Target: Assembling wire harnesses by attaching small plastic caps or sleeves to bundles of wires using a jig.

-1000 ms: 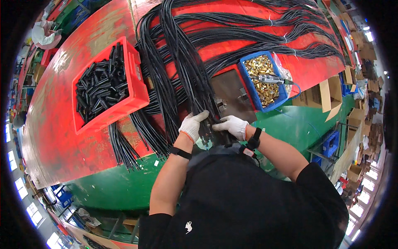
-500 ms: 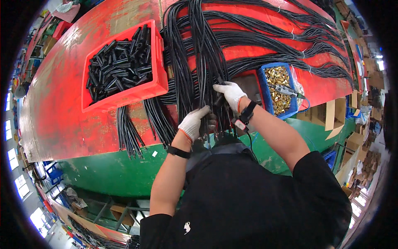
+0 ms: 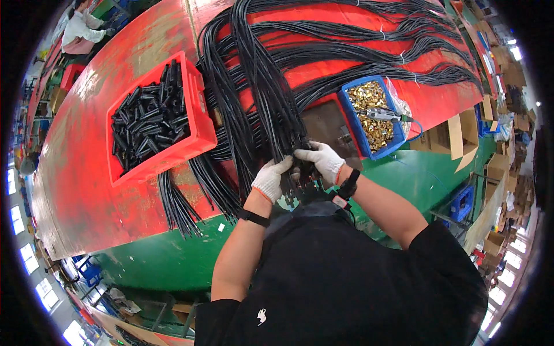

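My left hand [image 3: 273, 177], in a white knit glove, is closed round the lower ends of a bundle of black cables [image 3: 268, 92]. Beside it, my right hand [image 3: 324, 161], also gloved, pinches cable ends of the same bundle, thumb toward the left hand. Bare tips stick out below the fingers, over the table's near edge. Whether a small part sits between the fingers is hidden. On the left stands a red crate [image 3: 203, 130] full of black ribbed sleeves [image 3: 151, 118]. To the right, a blue tray [image 3: 385, 151] holds small brass fittings [image 3: 369, 95].
A grey handheld tool [image 3: 382, 114] with a cord lies across the blue tray. More cable bundles [image 3: 346, 55] stretch right over the red table [image 3: 75, 167]; others [image 3: 179, 205] hang at its front. Cardboard boxes [image 3: 461, 135] stand right. A person [image 3: 83, 29] sits far left.
My right hand has come down and nearer the left hand, along the cable ends. The view has shifted, so the crate and tray appear farther left. A person has come into view at the far left.
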{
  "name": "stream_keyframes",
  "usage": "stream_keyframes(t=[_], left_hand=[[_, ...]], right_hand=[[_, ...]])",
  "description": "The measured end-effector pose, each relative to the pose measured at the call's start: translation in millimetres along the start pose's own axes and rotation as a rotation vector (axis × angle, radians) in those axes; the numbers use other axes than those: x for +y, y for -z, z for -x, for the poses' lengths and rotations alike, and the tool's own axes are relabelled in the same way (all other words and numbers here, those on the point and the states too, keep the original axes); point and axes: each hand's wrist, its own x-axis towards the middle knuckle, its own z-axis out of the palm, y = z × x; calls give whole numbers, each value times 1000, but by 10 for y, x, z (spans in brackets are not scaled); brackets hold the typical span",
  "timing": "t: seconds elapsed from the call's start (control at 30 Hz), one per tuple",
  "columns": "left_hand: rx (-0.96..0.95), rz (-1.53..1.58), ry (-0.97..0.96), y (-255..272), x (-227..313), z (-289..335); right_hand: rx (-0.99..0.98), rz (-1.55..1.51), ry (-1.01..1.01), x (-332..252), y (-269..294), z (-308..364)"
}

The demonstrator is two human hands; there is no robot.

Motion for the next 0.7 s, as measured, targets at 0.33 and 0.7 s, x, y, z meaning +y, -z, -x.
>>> stream_keyframes(t=[0.33,0.7], left_hand=[[97,-173,24,45,40,8],[127,-168,-107,-189,-168,-98]], right_hand=[[-64,411,-3,28,406,279],[-237,637,-96,79,742,876]])
